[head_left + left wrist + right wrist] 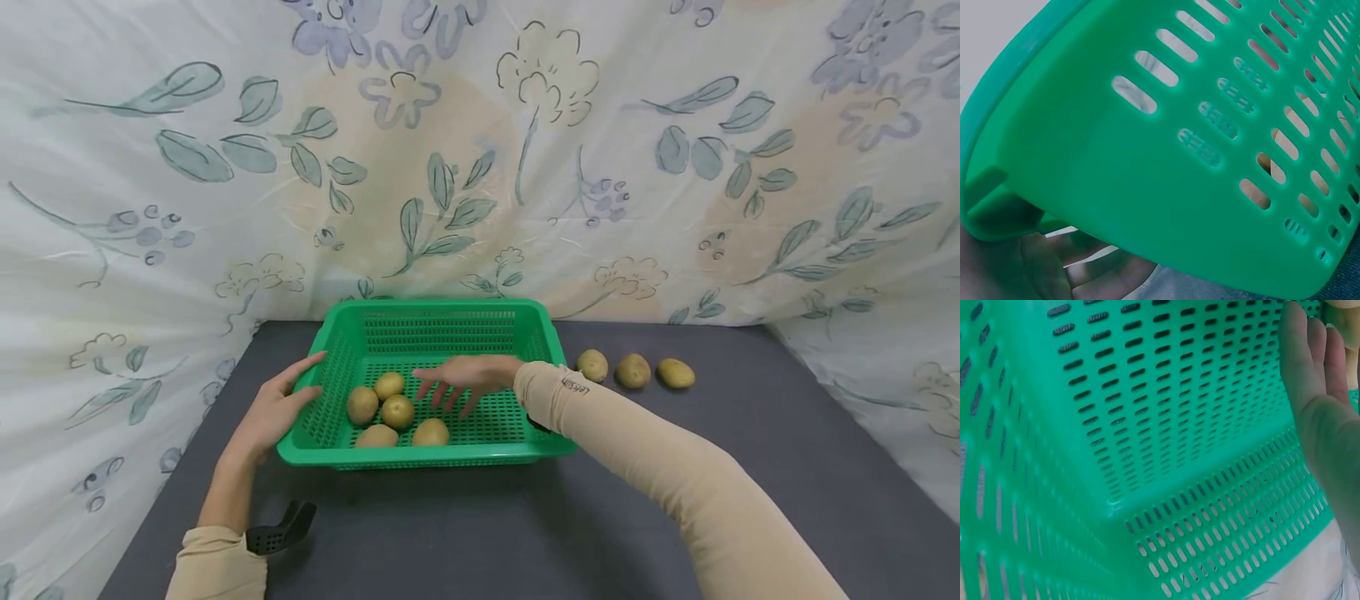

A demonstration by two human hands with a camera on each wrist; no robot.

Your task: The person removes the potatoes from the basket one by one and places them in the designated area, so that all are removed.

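A green plastic basket [442,454] with slotted walls stands on the dark table, several potatoes [397,412] lying in its left half. My left hand [272,412] holds the basket's left rim. In the left wrist view, bent fingers [1113,275] of that hand show beside the slotted wall, partly hidden by the rim. My right hand [474,375] hovers inside the basket, right of the potatoes, its fingers extended and holding nothing. The right wrist view shows the same hand [1319,387] over the basket's floor, with potatoes partly in view beyond its fingertips.
Three potatoes sit in a row on the table right of the basket: one close to its wall [592,366], a middle one [633,372] and a yellower one [676,373]. A floral cloth [465,167] hangs behind the table [420,533] and along its sides.
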